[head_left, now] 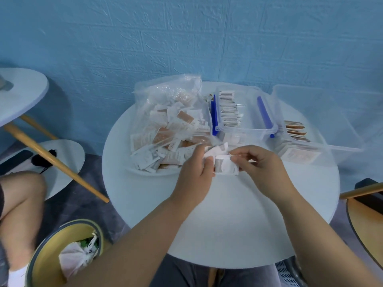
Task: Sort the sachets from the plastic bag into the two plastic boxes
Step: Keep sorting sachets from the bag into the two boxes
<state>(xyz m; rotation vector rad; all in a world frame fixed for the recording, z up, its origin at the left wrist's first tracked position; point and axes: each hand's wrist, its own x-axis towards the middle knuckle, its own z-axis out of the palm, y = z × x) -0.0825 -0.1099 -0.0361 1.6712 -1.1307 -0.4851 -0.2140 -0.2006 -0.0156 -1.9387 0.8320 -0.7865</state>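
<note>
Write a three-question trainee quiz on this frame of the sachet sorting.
1. True or false: the right box holds no sachets.
2. Which box has blue clips? A) the middle box, beside the plastic bag; B) the right box; C) neither.
3. Fill in: the left hand and the right hand together hold a small bundle of white ____ above the table.

Key: 1 false, a row of orange-brown sachets lies in it; 2 A; 3 sachets.
</note>
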